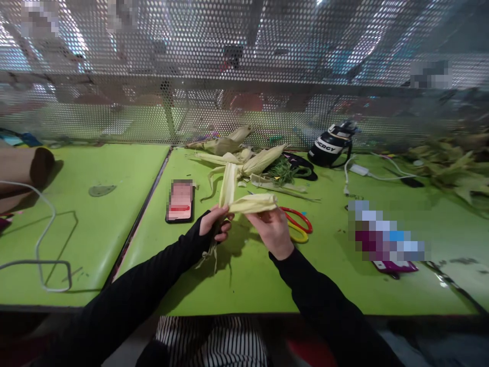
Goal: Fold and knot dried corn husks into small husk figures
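Note:
Pale yellow corn husks [254, 203] are held above the green table between both hands. My left hand [216, 223] is closed around their gathered lower end, where one strip stands upright and thin ends dangle below. My right hand [272, 229] pinches the folded strip that stretches out to the right. Scissors [300, 224] with red and yellow handles lie just behind my right hand, their blades mostly hidden. A heap of dried corn husks [263, 159] rests beyond the hands, with a bundle of green thread-like material [283, 171] beside it.
A phone [181, 201] lies left of my hands, near a seam in the table [91, 255]. A black bottle [331, 145] leans by the perforated metal screen [214, 61]. A white cable [359, 171], a purple packet [397, 265] and more husks [451, 163] are right; brown paper [23, 168] is left.

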The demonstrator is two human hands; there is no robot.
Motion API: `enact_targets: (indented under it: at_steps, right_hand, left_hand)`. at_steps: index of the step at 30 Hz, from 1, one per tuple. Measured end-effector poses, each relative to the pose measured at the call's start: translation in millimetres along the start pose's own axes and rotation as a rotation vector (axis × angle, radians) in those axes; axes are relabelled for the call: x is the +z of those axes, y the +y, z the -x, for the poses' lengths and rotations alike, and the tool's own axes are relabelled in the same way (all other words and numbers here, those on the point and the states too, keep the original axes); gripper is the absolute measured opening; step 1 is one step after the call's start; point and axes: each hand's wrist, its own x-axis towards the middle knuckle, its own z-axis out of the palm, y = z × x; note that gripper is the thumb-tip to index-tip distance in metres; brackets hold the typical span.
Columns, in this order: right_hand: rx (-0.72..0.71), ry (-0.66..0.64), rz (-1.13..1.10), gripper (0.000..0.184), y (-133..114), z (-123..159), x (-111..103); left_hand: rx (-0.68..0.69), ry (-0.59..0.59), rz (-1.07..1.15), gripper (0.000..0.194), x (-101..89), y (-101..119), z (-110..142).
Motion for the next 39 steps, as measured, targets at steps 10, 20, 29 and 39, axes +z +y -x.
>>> enact_targets:
  at_steps: [10, 20, 29, 39]
  right_hand:
    - [-0.005, -0.034, -0.060, 0.019, 0.5, -0.2, -1.4]
    - [0.081, 0.005, -0.092, 0.022, -2.0, 1.8, 8.5]
    - [0.005, 0.030, 0.034, 0.031, 2.3, 4.6, 5.6]
    - [-0.100, 0.115, -0.042, 0.056, 4.2, 3.1, 8.7]
  left_hand:
    - [0.014, -0.060, -0.169, 0.044, -2.5, -0.8, 1.9]
    - [0.100, 0.020, -0.155, 0.046, -0.9, 0.0, 1.1]
    - [0.156, 0.128, -0.318, 0.040, -2.7, -3.5, 1.1]
    - [0.159, 0.077, -0.519, 0.039, 0.5, -4.8, 0.9]
